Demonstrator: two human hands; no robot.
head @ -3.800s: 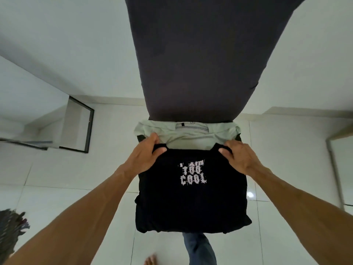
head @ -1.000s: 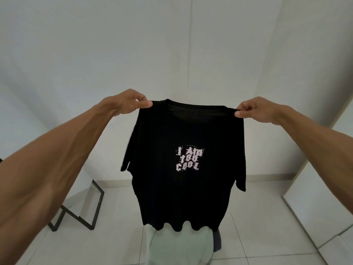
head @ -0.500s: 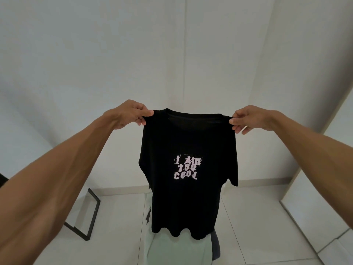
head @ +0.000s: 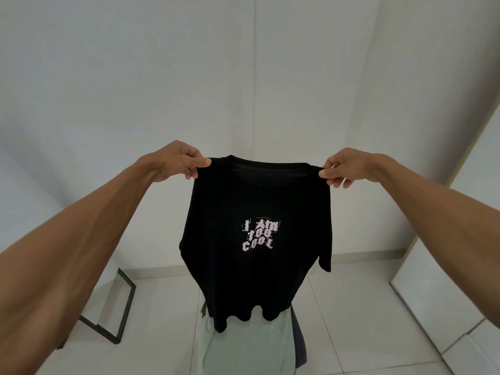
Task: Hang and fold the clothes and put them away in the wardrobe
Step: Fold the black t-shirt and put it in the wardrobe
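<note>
A black T-shirt (head: 257, 280) with pale lettering on its chest hangs full length in the air in front of me. My left hand (head: 176, 163) pinches its left shoulder and my right hand (head: 343, 167) pinches its right shoulder, both at the same height with arms stretched out. Below the hem lies a pale green garment (head: 243, 347) over something dark (head: 299, 345), which is partly hidden.
A black metal frame (head: 119, 315) leans by the white wall at the lower left. A white cabinet or wardrobe side (head: 460, 266) stands at the right. The floor (head: 351, 307) is white tile.
Since 3.8 s ago the black shirt came off the pile and now hangs unfolded. In the last second its sleeves swung inward, and both hands sit a little lower in view.
</note>
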